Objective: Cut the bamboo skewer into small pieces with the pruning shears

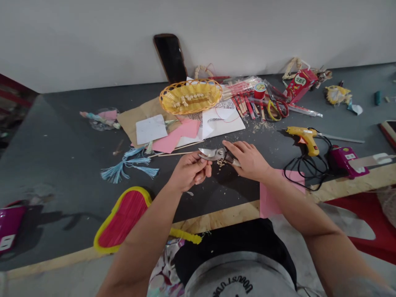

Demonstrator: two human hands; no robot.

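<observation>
Item, centre of the frame: one pair of pruning shears (220, 153), grey blades parted and pointing left, handles in my right grip (250, 161), which is closed round them. Item, just left of it: my left grip (189, 171), fingers curled narrow, thumb and fingertips up against the blade end; whether a small piece is pinched there I cannot tell, the fingers hiding it. Item, below the shears, on the grey bench (71, 165): a scatter of small pale bits (220, 163). Item, upper centre: a yellow woven basket (163, 95), holding a short array of pale pieces (188, 99). Item, left of centre: blue tassels (126, 165); between them and the shears, thin sticks (177, 154) lying by pink paper (192, 128). Item, right of the frame: a yellow glue gun (306, 136) on its side. Step in hand, as I judge it: small snipping work, blades placed at my left fingertips. Requirements of a further cut, likewise judged: left fingertips steady and drawn clear of the blade edges, right grip squeezing evenly, and a short snipped end kept from springing off among the loose bits, where it would be hard to pick out
</observation>
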